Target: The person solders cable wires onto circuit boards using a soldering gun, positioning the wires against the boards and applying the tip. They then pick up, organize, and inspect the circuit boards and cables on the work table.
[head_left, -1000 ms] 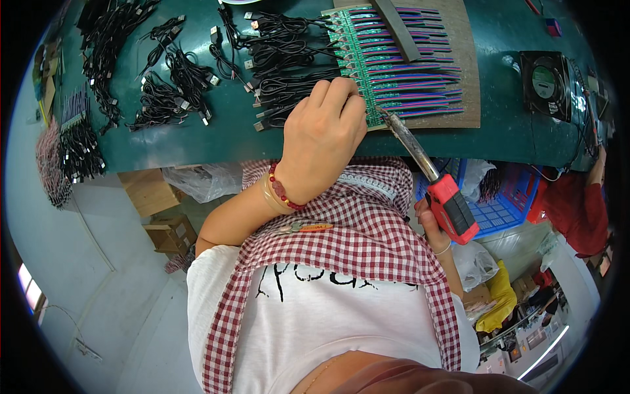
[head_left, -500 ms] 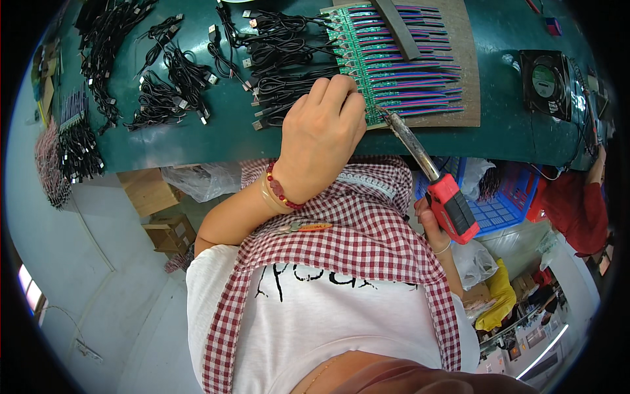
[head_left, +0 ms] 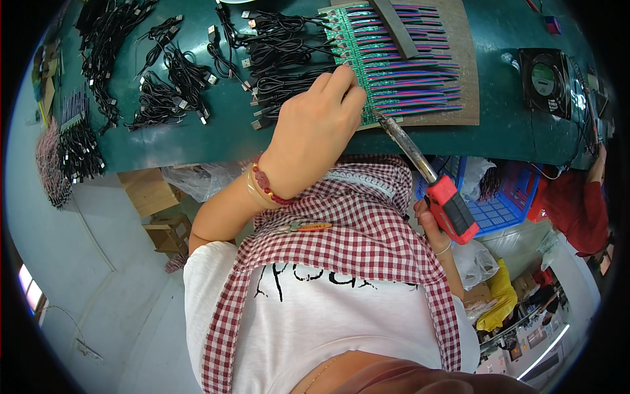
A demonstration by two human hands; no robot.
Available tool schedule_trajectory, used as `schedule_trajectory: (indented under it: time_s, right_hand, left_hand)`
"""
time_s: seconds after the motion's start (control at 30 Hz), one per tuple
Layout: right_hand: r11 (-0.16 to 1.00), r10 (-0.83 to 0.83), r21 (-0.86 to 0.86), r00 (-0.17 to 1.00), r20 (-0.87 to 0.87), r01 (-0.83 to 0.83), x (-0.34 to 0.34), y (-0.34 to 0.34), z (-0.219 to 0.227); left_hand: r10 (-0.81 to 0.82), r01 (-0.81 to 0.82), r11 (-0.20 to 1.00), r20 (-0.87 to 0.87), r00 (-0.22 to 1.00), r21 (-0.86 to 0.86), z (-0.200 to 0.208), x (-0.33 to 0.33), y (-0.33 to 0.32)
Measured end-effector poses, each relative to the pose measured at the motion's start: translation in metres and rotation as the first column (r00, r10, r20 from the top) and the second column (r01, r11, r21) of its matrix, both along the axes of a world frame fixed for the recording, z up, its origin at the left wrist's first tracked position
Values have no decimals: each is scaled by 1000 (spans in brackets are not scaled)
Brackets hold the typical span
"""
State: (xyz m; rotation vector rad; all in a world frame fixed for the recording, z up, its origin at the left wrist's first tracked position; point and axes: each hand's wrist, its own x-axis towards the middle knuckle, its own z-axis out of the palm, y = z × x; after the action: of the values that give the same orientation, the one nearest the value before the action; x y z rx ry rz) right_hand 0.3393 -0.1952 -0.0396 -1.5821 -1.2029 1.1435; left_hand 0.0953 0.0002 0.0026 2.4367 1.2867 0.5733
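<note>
My right hand (head_left: 430, 224) is wrapped round the red-and-black handle of a soldering iron (head_left: 451, 207). Its metal tip reaches the near end of a row of small green circuit boards (head_left: 357, 49). Flat multicoloured wires (head_left: 417, 94) run rightward from the boards, and black USB cables (head_left: 289, 85) lie to their left. Over the near boards, my left hand (head_left: 320, 121) is closed, fingers bent together; whatever it pinches is hidden beneath it. Under the boards lies a brown sheet (head_left: 467, 85), and a dark grey bar (head_left: 396, 29) rests across the far wires.
More black cable bundles (head_left: 174, 69) lie at the left of the green table (head_left: 230, 144). A black fan (head_left: 546, 82) stands at the right. Below the table edge are a blue basket (head_left: 505, 203) and cardboard boxes (head_left: 149, 190). Another person's red sleeve (head_left: 574, 207) shows at far right.
My left hand has shifted slightly left, its wrist and forearm with it. The soldering iron's tip has moved a little left and down; my right hand stays nearly in place.
</note>
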Motion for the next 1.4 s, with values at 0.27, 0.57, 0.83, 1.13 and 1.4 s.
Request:
schedule_trajectory:
  time_s: [0.27, 0.57, 0.83, 1.13, 1.4]
  right_hand:
    - [998, 28, -59, 998, 49, -25, 2, -4, 0]
    - [997, 71, -3, 986, 149, -71, 1, -5, -4]
    - [1000, -13, 20, 999, 43, 12, -3, 0, 3]
    - [994, -108, -6, 955, -278, 111, -10, 12, 11]
    - [953, -185, 156, 908, -375, 258, -18, 44, 23]
  left_hand:
    - [-95, 94, 994, -29, 995, -49, 4, -3, 6]
    - [-80, 80, 997, -2, 997, -23, -1, -3, 6]
    - [-80, 80, 996, -3, 997, -34, 0, -2, 6]
    - [-32, 31, 999, -110, 993, -10, 18, -8, -9]
    - [263, -152, 946, -400, 878, 288, -4, -112, 38]
